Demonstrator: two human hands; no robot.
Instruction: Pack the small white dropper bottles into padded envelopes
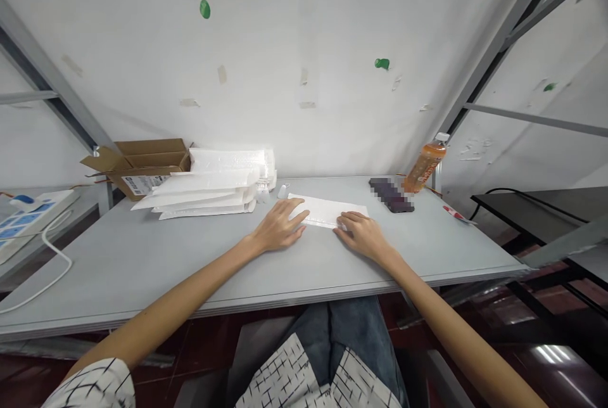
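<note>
A white padded envelope [327,209] lies flat on the grey table in front of me, with a clear shiny strip along its near edge. Over its left end is my left hand [280,225], palm down, fingers stretched and spread, the thumb apart near the close edge. My right hand [361,234] is at the right part of the envelope, its fingers bent together over the near edge. The fingertips' underside is hidden. Just beyond my left hand sits a small whitish translucent piece [284,191], too small to name.
A stack of white padded envelopes [209,196] lies at the left, beside an open cardboard box [147,167]. To the right are a dark phone-like object [393,195], partly blurred, and an orange drink bottle [426,164]. A power strip [35,221] with a white cable is far left.
</note>
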